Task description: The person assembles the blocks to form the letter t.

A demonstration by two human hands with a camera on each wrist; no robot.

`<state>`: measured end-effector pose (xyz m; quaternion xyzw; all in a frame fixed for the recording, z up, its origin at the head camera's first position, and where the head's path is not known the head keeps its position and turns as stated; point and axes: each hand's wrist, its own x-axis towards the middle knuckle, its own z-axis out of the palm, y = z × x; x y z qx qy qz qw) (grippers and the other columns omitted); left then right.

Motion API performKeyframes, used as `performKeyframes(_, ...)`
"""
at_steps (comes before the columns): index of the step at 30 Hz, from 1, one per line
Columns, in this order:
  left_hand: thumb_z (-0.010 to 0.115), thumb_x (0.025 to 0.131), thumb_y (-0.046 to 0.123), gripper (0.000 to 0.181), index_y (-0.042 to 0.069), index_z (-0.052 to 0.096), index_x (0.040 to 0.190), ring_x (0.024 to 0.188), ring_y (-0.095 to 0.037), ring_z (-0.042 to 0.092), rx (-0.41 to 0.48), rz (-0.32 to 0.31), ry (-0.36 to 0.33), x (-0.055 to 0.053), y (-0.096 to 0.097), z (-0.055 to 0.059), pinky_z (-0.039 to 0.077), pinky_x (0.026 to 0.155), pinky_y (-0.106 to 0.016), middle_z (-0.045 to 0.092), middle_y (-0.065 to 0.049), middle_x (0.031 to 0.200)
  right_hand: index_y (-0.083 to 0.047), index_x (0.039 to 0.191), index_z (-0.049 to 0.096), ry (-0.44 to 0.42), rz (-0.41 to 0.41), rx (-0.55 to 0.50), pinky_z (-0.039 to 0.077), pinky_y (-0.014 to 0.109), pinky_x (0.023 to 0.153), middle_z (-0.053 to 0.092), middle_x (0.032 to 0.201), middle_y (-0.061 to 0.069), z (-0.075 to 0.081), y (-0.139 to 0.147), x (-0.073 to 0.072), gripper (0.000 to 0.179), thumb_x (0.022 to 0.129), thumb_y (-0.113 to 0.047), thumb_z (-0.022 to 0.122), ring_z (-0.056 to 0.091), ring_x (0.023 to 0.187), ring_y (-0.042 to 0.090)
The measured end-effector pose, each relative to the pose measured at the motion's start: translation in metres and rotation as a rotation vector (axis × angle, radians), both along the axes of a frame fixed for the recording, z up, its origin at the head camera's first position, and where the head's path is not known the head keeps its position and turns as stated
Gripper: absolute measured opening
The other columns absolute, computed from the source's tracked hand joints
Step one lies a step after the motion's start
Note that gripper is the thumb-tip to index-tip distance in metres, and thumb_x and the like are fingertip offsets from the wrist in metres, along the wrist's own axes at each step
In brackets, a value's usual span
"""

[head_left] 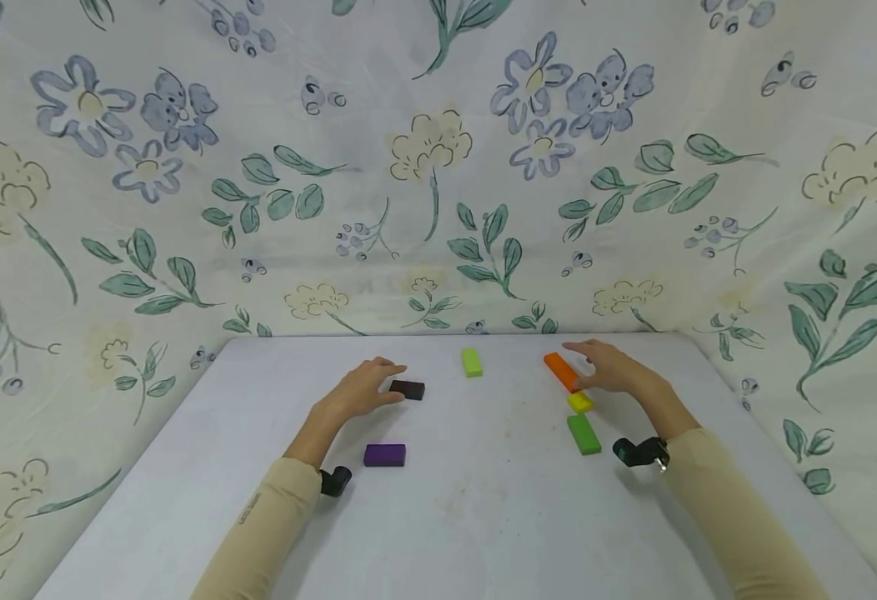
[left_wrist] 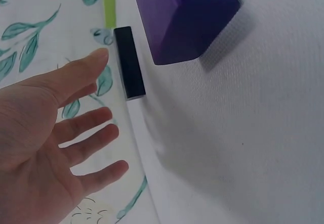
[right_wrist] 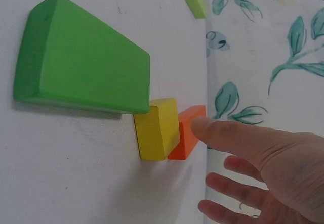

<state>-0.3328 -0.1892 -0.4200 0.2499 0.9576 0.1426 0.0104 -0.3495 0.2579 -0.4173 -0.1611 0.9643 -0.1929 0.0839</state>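
My left hand (head_left: 359, 392) hovers by a black block (head_left: 408, 390), thumb and fingers spread. The left wrist view shows a gap between that hand (left_wrist: 55, 128) and the black block (left_wrist: 129, 62). Nearer to me lies a purple block (head_left: 384, 455). On the other side, my right hand (head_left: 620, 368) is beside an orange block (head_left: 560, 372), its fingers loosely extended. Its thumb overlaps the orange block (right_wrist: 188, 138) in the right wrist view; whether they touch, I cannot tell. A yellow block (head_left: 579, 402) and a green block (head_left: 584, 434) lie just nearer than the orange one.
A lime green block (head_left: 472, 362) lies near the far edge of the white table (head_left: 476, 508), between the hands. Behind that edge hangs a flowered cloth (head_left: 378, 292), which also runs along both sides. A dark wrist camera (head_left: 637, 452) sticks out at the right sleeve.
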Motion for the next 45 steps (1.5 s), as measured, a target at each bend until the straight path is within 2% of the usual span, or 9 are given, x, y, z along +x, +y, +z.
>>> performKeyframes(5,0.071,0.090,0.025,0.049,0.006,0.061,0.133,0.122,-0.036,0.056,0.008,-0.014,0.000,-0.003,0.001,-0.003,0.046,0.104,-0.051,0.061,-0.018,0.129,-0.007,0.150,0.039,-0.053,0.005,-0.012,0.050,0.053,0.099,0.043,0.148,0.026,0.001,-0.001,-0.003,0.074,0.086,-0.018,0.075,0.055,0.123,0.041)
performKeyframes(14,0.071,0.089,0.018,0.036,0.008,0.068,0.124,0.113,-0.031,0.061,0.021,-0.009,-0.027,-0.004,0.004,-0.008,0.051,0.096,-0.047,0.066,-0.014,0.118,-0.009,0.151,0.037,-0.131,0.015,0.004,0.047,0.055,0.102,0.042,0.149,0.024,0.005,-0.003,-0.010,0.077,0.085,-0.017,0.077,0.051,0.128,0.042)
performKeyframes(27,0.071,0.088,0.010,0.032,0.006,0.071,0.119,0.107,-0.029,0.062,0.024,-0.024,-0.015,-0.005,0.007,-0.006,0.051,0.093,-0.044,0.068,-0.012,0.112,-0.013,0.149,0.041,-0.167,0.043,0.019,0.047,0.055,0.102,0.044,0.150,0.019,0.003,-0.009,-0.019,0.076,0.083,-0.016,0.079,0.053,0.126,0.038)
performKeyframes(33,0.070,0.088,0.006,0.030,0.005,0.071,0.117,0.107,-0.029,0.062,0.032,-0.022,-0.012,-0.006,0.008,-0.006,0.051,0.094,-0.045,0.069,-0.013,0.111,-0.012,0.148,0.042,-0.170,0.056,0.016,0.048,0.051,0.102,0.045,0.149,0.018,-0.001,-0.010,-0.024,0.077,0.081,-0.015,0.080,0.060,0.113,0.031)
performKeyframes(37,0.069,0.088,0.003,0.028,0.004,0.072,0.116,0.108,-0.030,0.062,0.045,-0.016,-0.016,-0.007,0.009,-0.004,0.051,0.096,-0.045,0.069,-0.013,0.111,-0.010,0.148,0.043,-0.162,0.064,0.017,0.046,0.053,0.104,0.045,0.149,0.020,-0.001,-0.010,-0.025,0.077,0.081,-0.017,0.081,0.056,0.120,0.034)
performKeyframes(40,0.069,0.087,0.002,0.028,0.004,0.072,0.115,0.109,-0.030,0.063,0.051,-0.009,-0.020,-0.009,0.009,-0.004,0.051,0.097,-0.045,0.069,-0.013,0.110,-0.012,0.148,0.043,-0.170,0.043,0.028,0.048,0.052,0.102,0.044,0.150,0.018,-0.002,-0.011,-0.026,0.079,0.080,-0.021,0.081,0.050,0.126,0.035)
performKeyframes(45,0.071,0.085,0.001,0.027,0.003,0.073,0.112,0.107,-0.031,0.064,0.046,-0.010,-0.012,-0.012,0.012,-0.006,0.051,0.096,-0.045,0.070,-0.012,0.107,-0.014,0.150,0.040,-0.185,0.014,0.050,0.053,0.044,0.095,0.041,0.152,0.018,-0.003,-0.015,-0.027,0.085,0.079,-0.026,0.083,0.054,0.117,0.029)
